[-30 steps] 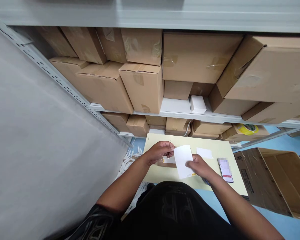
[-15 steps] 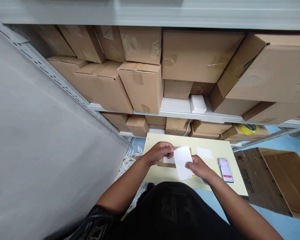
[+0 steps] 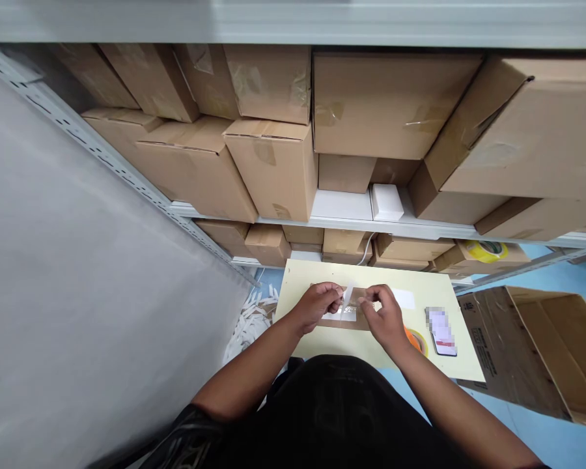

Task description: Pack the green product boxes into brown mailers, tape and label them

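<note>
A white label sheet stands edge-on between my two hands, above a flat brown package lying on the pale yellow table. My left hand pinches the sheet's left side with closed fingers. My right hand pinches its right side, fingers curled. A white label sits on the package under my hands.
On the table lie a second white label, an orange tape roll and a phone. An open cardboard box stands at the right. Shelves of cardboard boxes rise behind. White paper strips litter the floor at left.
The white sheet was held flat, facing me; now it is turned edge-on and raised between both hands. My right hand moved up and left, uncovering the orange tape roll.
</note>
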The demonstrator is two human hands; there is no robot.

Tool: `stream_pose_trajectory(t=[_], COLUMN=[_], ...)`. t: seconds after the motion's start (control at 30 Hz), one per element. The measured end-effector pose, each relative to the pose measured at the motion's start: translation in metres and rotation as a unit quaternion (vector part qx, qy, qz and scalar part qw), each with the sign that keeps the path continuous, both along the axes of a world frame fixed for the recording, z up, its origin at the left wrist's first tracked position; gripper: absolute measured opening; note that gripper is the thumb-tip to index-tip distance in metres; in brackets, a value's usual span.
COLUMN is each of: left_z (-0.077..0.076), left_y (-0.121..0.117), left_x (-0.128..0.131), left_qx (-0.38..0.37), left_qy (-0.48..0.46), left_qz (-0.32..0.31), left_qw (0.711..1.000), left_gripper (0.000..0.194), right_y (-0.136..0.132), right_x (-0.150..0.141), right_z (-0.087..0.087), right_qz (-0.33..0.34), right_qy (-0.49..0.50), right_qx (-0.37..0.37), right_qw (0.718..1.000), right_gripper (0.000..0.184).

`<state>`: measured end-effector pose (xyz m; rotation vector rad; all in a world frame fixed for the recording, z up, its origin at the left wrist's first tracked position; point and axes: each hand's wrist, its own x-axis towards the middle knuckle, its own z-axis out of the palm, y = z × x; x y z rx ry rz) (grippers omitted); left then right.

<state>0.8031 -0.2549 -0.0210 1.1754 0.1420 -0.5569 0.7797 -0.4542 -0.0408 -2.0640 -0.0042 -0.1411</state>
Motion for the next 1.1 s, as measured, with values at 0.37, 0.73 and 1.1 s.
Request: stream_pose_trajectory(t=[0.37,0.73,1.1], left_z=[-0.020,-0.059,-0.146], left_y=[-0.018,0.048,0.192], left_x=[-0.014,-0.032,-0.094], left_qx=[0.089,0.151,0.256], left_qy=[-0.044,-0.016,0.110], left_qz=[0.057,0.150,0.223], left_qw=[0.993,0.977,0.934], left_gripper=[0.023,0.021,0.029], right_y=[0.026,0.024,0.036], right_x=[-0.001,0.007,0.012], right_z=[0.004,-0.007,-0.002], right_qz=[0.047,0.028,0.041], right_qy=[0.101,0.129,0.161], right_qx=[0.069,0.090,0.160], right_qw=[0.991,0.987,0.973], right_gripper=[0.030,0.028,0.033])
